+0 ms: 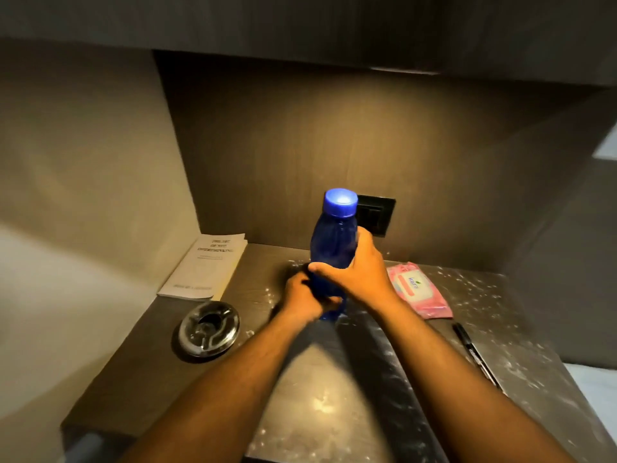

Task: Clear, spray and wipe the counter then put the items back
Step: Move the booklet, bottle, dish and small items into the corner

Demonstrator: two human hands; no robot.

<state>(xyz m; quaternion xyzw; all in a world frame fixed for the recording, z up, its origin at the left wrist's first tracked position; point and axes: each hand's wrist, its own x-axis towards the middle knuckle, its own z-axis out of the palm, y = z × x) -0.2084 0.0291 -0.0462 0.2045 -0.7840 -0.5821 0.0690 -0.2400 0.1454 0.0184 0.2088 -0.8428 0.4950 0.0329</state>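
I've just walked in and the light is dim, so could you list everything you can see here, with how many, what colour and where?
bottle: one, blue with a blue cap, upright at the counter's middle, held by both hands
book: one, pale cover, back left corner
ashtray: one, clear glass, left side in front of the book
wipes packet: one, pink, right of the bottle
pen: one, black, right side in front of the packet
wall socket: one, black, behind the bottle
counter: one, dark, with pale specks
left hand: gripping the bottle low
right hand: gripping the bottle's middle
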